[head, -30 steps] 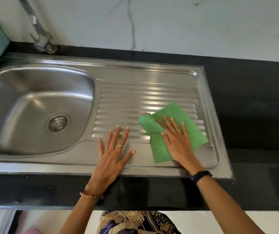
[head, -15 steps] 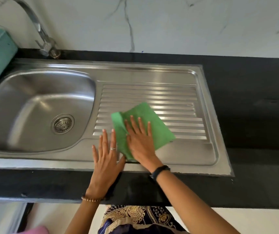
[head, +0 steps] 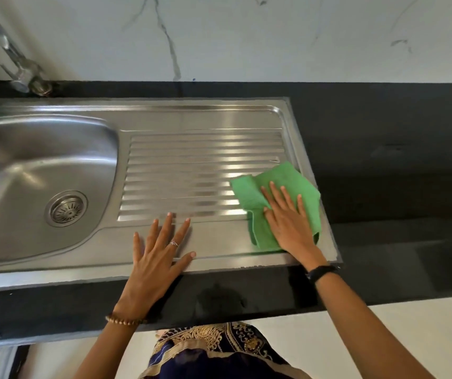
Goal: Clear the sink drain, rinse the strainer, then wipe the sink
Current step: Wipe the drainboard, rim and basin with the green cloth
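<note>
A steel sink (head: 55, 110) with a ribbed drainboard (head: 197, 160) is set into a black counter. The round strainer (head: 66, 208) sits in the drain of the basin at the left. A green cloth (head: 279, 181) lies at the drainboard's right front corner. My right hand (head: 287, 220) presses flat on the cloth with straight fingers. My left hand (head: 159, 255) rests flat on the sink's front edge, fingers spread, holding nothing.
A steel tap (head: 19, 69) rises at the back left of the sink. The black counter (head: 397, 160) runs on to the right of the sink. A white marbled wall (head: 246, 36) stands behind.
My right hand slid the green cloth left toward my other hand, then back right to the drainboard's right front corner. My left hand stayed flat on the sink's front edge.
</note>
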Available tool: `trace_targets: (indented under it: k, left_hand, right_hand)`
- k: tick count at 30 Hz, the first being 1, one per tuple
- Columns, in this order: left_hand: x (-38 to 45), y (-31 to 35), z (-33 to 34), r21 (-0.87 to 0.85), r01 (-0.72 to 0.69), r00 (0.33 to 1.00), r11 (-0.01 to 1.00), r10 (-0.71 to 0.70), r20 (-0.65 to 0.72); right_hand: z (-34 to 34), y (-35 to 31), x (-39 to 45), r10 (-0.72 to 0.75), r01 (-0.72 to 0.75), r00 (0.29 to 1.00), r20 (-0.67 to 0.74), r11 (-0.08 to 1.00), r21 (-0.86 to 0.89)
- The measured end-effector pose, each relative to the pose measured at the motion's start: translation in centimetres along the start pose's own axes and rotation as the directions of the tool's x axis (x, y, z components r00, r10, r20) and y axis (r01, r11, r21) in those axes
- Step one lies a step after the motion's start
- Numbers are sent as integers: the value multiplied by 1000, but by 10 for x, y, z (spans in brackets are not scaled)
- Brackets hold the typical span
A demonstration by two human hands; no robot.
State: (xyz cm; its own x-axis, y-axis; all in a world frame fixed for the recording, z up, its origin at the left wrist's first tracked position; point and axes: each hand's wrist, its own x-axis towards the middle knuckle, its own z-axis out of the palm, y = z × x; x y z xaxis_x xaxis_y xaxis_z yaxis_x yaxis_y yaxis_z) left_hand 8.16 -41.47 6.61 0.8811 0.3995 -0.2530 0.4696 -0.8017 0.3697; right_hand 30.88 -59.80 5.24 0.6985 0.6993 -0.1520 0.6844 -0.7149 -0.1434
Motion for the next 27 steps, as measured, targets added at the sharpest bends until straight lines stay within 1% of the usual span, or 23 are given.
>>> trace_targets:
  k: [3, 5, 7, 8, 11, 13, 16, 19, 23, 27]
  left_hand:
    - [5, 10, 2, 56, -47, 999, 997, 46, 16]
    - [7, 16, 3, 43, -57, 998, 997, 56, 19]
    - [7, 18, 5, 29, -47, 999, 998, 46, 15]
    - [6, 17, 5, 22, -39, 999, 999, 39, 7]
    - [-1, 3, 0, 8, -1, 1000, 1000, 1, -18]
    - [-9, -12, -4, 27, 42, 999, 999, -41, -32]
    - [-25, -37, -11, 12, 121, 991, 993, -120, -52]
    - [-36, -57, -19, -19, 183, 980, 983, -184, -73]
    - [-48, -74, -23, -86, 235, 963, 968, -244, -117]
    - [-58, -91, -22, -152, 228, 953, 962, -252, -168]
  right_hand:
    - [-1, -1, -19, 89, -90, 996, 20, 994, 55]
    - [3, -6, -36, 119, -120, 993, 26, 992, 39]
    - [5, -7, -44, 130, -130, 991, 42, 991, -4]
    - [5, -7, -41, 138, -139, 989, 56, 990, 6]
    - [-2, -10, -17, 185, -198, 976, 112, 973, 118]
    - [-5, -15, -3, 198, -210, 976, 94, 968, 141]
    - [2, -31, 4, 102, -104, 995, 16, 989, 103]
    - [12, -72, 5, -47, 46, 999, 11, 994, 101]
    - [27, -166, 17, -262, 258, 965, 25, 960, 106]
    - [33, -246, 42, -401, 396, 914, 53, 914, 88]
